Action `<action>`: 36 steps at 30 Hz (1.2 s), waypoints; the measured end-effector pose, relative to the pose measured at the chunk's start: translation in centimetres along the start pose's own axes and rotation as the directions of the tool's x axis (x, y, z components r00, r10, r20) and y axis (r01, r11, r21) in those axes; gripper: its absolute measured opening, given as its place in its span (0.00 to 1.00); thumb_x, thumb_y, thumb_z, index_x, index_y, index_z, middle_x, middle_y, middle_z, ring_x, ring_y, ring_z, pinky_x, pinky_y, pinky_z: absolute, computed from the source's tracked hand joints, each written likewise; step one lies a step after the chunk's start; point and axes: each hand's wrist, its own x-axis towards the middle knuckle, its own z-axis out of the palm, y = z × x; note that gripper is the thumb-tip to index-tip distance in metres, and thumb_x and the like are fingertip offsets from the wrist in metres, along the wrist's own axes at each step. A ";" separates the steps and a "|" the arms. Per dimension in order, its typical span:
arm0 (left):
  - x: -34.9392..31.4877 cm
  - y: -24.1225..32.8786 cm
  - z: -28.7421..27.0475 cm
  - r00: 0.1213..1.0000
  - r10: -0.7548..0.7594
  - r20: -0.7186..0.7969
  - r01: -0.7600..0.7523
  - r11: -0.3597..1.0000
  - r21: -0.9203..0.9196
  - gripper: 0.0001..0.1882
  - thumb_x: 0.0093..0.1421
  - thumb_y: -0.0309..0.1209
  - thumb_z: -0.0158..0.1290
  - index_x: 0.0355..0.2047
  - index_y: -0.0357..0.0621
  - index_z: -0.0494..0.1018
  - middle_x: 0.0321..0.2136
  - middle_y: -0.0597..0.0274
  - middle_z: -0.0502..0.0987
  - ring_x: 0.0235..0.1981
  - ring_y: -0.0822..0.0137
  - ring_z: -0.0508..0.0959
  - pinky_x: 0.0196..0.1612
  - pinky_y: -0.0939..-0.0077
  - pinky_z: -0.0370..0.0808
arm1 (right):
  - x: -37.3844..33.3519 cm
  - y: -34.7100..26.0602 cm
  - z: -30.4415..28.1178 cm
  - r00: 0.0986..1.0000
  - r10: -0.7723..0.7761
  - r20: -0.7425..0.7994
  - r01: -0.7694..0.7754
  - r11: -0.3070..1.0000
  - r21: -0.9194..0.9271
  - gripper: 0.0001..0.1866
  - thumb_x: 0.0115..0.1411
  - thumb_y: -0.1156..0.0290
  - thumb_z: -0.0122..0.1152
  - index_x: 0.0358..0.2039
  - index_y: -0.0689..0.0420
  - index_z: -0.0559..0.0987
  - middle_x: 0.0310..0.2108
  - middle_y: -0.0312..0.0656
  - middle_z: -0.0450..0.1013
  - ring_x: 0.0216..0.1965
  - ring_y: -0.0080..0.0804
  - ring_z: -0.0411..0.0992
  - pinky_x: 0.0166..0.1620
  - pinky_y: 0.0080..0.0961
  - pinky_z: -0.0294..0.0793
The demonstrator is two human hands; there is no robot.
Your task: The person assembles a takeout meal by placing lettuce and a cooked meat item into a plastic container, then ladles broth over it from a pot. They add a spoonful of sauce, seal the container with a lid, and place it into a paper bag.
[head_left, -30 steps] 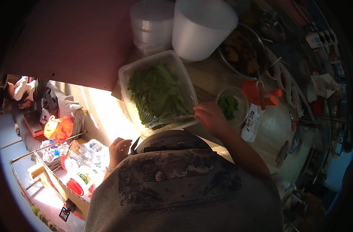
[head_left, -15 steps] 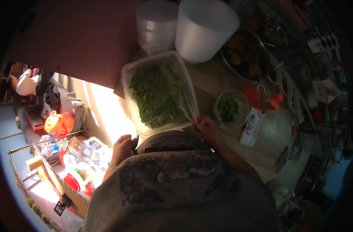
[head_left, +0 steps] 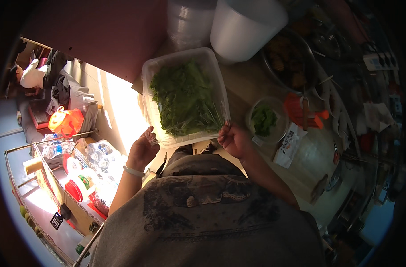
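Two hands meet the near edge of a clear plastic tray of green leaves, which lies on the tabletop with that edge reaching the tabletop's near side: the left hand is at the tray's near left corner with its fingers pinched on the rim, and the right hand is at the near right corner, fingers curled shut on the rim. Beyond the tray, close to its far edge, stand a white tub and a stack of clear containers. To the tray's right a small bowl of greens sits just beside it, so open tabletop remains only nearer than that bowl.
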 end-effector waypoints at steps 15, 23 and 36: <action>1.3 5.2 4.1 0.999 -0.032 0.041 0.011 0.903 0.429 0.09 0.67 0.38 0.46 0.40 0.48 0.70 0.19 0.77 0.63 0.13 0.80 0.57 0.17 0.86 0.54 | 0.3 -5.2 3.6 0.999 0.016 -0.041 -0.025 0.972 -0.232 0.04 0.58 0.77 0.48 0.32 0.57 0.73 0.32 0.41 0.75 0.31 0.30 0.75 0.30 0.23 0.74; 14.7 14.1 8.3 0.939 0.301 0.165 -0.326 0.932 0.157 0.11 0.68 0.37 0.42 0.39 0.48 0.73 0.31 0.64 0.78 0.33 0.72 0.77 0.34 0.75 0.72 | 15.2 -9.7 14.2 0.867 -0.484 0.117 0.464 0.700 -0.543 0.14 0.60 0.81 0.49 0.47 0.61 0.73 0.42 0.45 0.74 0.35 0.34 0.77 0.37 0.25 0.77; 10.0 1.6 5.8 0.751 0.135 0.646 -0.391 -0.698 0.600 0.06 0.52 0.30 0.55 0.30 0.44 0.77 0.33 0.56 0.77 0.37 0.54 0.77 0.39 0.63 0.75 | 12.1 -0.7 6.0 0.913 -0.392 0.113 -0.124 -0.531 -0.838 0.23 0.58 0.69 0.58 0.54 0.57 0.67 0.37 0.52 0.75 0.37 0.48 0.76 0.39 0.43 0.76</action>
